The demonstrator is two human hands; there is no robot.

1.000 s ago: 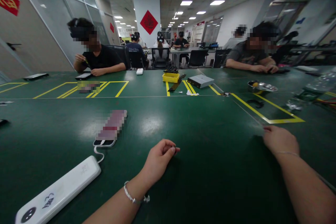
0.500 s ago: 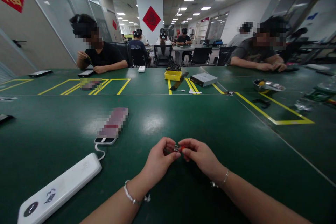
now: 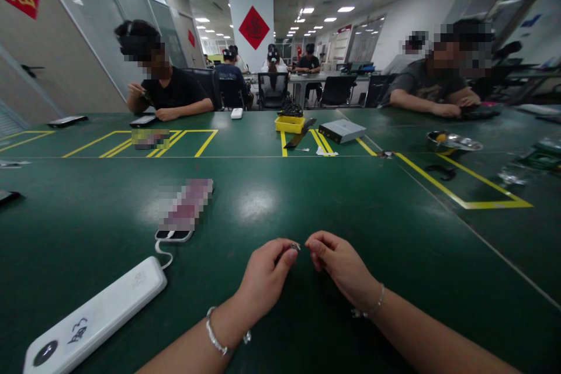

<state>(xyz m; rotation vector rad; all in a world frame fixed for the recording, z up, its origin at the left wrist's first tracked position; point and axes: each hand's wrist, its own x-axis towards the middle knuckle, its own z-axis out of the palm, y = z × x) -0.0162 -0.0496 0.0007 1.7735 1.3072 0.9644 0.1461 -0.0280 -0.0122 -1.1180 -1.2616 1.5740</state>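
My left hand (image 3: 268, 272) pinches a small silvery metal piece (image 3: 295, 246) between thumb and forefinger; its exact kind is too small to tell. A short gap to the right, my right hand (image 3: 339, 257) has its thumb and fingers pressed together. Whatever lies inside those fingers is hidden. Both hands hover over the near middle of the green table (image 3: 258, 210), and each wrist wears a thin bracelet.
At left lies a white power bank (image 3: 100, 310), its cable running to a phone (image 3: 175, 236). Farther back are a yellow bin (image 3: 290, 125) of dark cables, a grey box (image 3: 342, 131) and a metal dish (image 3: 456, 141). Two people (image 3: 169, 90) sit across the table.
My hands have moved slightly apart, where before their fingertips met around the metal piece. An orange-red bit seen at my right fingertips is out of sight now.
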